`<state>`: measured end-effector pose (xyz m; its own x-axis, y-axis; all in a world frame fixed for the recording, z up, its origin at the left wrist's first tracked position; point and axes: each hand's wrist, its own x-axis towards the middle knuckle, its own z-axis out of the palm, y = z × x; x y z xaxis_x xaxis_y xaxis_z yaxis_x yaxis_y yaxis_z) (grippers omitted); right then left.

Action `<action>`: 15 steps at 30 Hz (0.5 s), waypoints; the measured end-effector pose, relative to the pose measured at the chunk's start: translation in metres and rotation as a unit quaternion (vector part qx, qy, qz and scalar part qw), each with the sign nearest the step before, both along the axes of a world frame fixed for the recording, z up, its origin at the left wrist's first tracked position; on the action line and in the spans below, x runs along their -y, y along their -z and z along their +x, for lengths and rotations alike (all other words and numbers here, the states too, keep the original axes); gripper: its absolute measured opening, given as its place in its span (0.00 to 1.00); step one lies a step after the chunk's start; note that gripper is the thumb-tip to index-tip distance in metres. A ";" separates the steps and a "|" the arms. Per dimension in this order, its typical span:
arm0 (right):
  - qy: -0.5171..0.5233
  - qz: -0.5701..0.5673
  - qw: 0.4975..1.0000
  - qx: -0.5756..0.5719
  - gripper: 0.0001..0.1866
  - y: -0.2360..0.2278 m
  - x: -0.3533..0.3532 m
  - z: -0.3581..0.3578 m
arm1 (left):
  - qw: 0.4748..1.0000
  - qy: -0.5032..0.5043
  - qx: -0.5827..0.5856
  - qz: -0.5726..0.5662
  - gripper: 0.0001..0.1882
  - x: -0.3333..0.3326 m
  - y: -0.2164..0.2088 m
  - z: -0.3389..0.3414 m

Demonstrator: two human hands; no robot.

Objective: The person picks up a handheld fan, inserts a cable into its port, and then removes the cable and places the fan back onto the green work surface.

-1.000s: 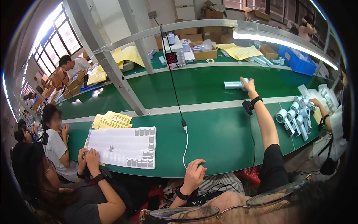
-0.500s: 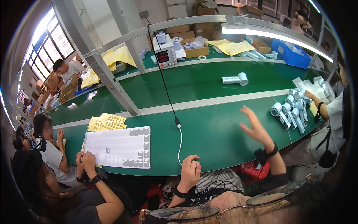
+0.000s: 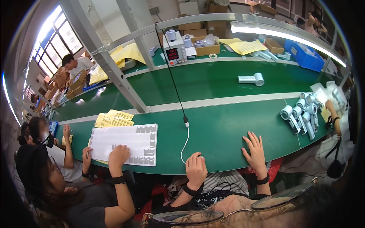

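Left grip point(image 3: 196, 169): yours, at the near edge of the bench point(image 3: 220, 131), fingers curled at the lower end of the white cable point(image 3: 188, 133); you cannot tell here whether they close on its tip.
Right grip point(image 3: 255, 155): yours, wide open, fingers spread, holding nothing, near the same edge.
Cable: hangs down to a connector point(image 3: 186, 121), then bends to your left side.
Single fan point(image 3: 251, 79): pale blue, lying flat beyond the metal rail point(image 3: 216, 103), well apart from you.
Fan pile point(image 3: 297, 111): pale blue, heaped to your right.
Label sheet point(image 3: 110, 137): white with grey pieces, to your left, under a co-worker's hand point(image 3: 119, 154).
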<state>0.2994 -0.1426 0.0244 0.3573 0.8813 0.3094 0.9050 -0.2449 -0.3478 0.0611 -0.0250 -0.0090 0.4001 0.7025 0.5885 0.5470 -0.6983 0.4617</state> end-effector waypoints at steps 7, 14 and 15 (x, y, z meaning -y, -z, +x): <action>0.010 0.003 1.000 -0.013 0.25 0.000 0.000 0.001 | 1.000 -0.015 0.013 0.016 0.05 0.001 0.002 0.001; 0.021 0.010 1.000 -0.007 0.24 0.002 0.001 -0.001 | 1.000 -0.005 0.017 0.016 0.04 0.001 -0.003 0.001; 0.022 0.012 1.000 -0.008 0.24 0.002 0.000 -0.002 | 1.000 -0.005 0.016 0.012 0.04 0.001 -0.003 0.000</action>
<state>0.2977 -0.1428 0.0219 0.4015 0.8566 0.3241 0.8874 -0.2762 -0.3692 0.0614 -0.0264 -0.0059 0.3747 0.6910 0.6181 0.5390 -0.7048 0.4612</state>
